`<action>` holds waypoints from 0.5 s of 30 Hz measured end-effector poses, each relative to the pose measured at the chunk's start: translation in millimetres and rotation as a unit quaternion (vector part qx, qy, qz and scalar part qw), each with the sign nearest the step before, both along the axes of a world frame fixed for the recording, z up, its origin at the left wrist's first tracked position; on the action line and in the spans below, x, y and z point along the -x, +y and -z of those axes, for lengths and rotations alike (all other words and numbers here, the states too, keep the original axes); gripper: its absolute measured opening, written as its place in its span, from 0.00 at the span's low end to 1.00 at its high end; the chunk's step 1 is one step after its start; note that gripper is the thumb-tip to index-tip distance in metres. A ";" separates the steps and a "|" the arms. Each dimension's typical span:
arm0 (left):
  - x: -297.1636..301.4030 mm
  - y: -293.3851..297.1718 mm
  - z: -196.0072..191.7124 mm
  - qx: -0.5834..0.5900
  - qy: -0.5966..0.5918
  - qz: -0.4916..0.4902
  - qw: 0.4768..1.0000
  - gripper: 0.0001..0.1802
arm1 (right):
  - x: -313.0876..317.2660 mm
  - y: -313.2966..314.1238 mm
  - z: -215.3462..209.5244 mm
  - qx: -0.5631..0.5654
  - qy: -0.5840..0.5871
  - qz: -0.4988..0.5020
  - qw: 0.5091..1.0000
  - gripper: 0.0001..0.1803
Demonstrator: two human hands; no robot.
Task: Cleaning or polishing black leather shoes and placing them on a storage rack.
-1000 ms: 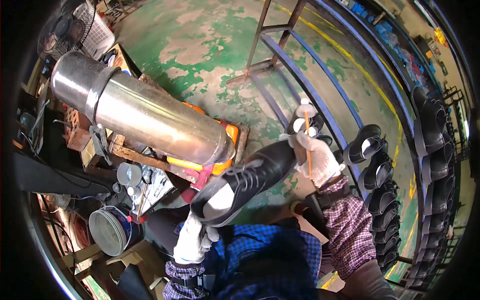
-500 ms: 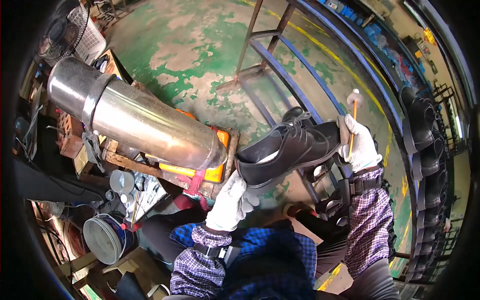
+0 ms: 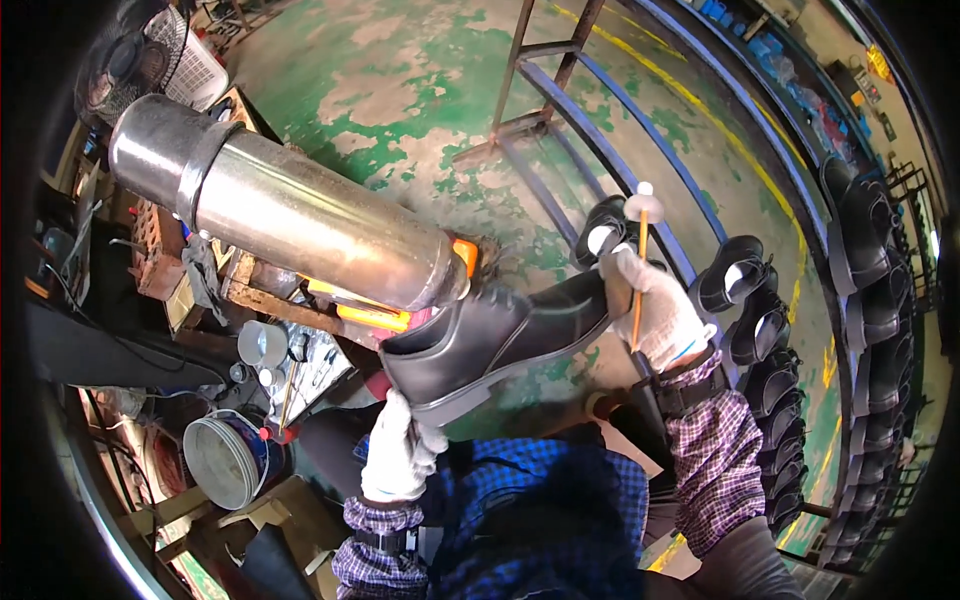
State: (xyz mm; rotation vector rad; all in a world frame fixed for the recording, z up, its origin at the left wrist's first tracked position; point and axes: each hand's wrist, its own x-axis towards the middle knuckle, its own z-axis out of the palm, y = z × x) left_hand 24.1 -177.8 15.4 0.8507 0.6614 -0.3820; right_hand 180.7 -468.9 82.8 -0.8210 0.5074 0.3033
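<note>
- Black leather boot (image 3: 500,335) was gripped at its toe by the white-gloved left hand (image 3: 398,455), fingers clamped.
- Right hand (image 3: 655,310) (also gloved) pinched a thin orange-handled brush (image 3: 640,265) at the heel.

My left hand (image 3: 398,455), in a white knit glove, rises from the lower middle of the view, fingers curled shut and thumb side up, gripping from below. Its checked purple-and-white sleeve bunches at the wrist under a dark strap. My right hand (image 3: 655,312), gloved the same way, is held higher and further out, fingers closed in a fist-like pinch. That forearm angles up from the lower right, its sleeve also strapped at the wrist.
</note>
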 end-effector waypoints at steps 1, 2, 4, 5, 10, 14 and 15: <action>7.3 -0.5 0.5 0.007 -0.035 -0.018 0.999 0.27 | 7.4 3.0 3.9 -0.006 -0.035 0.008 0.999 0.21; 12.2 -2.8 1.3 0.011 -0.026 -0.039 0.999 0.27 | 12.7 2.5 5.8 -0.020 -0.027 0.000 0.999 0.22; 25.7 -3.7 8.8 0.017 -0.023 -0.046 0.999 0.28 | 19.6 0.9 12.7 -0.038 -0.017 -0.006 0.999 0.22; 30.9 -3.6 15.8 0.022 -0.031 -0.029 0.999 0.27 | 21.7 -1.1 18.5 -0.012 -0.049 0.009 0.999 0.19; 37.5 -46.5 32.3 0.105 -0.056 -0.109 0.987 0.28 | 22.9 -1.2 -4.6 0.045 -0.143 0.002 0.989 0.21; 34.9 -61.4 42.8 0.140 -0.047 -0.110 0.983 0.32 | 8.7 3.2 -24.6 0.066 -0.191 -0.031 0.979 0.15; 24.0 -64.2 31.6 0.127 -0.055 -0.053 0.989 0.33 | -1.8 -11.6 -19.7 0.051 -0.203 -0.064 0.976 0.16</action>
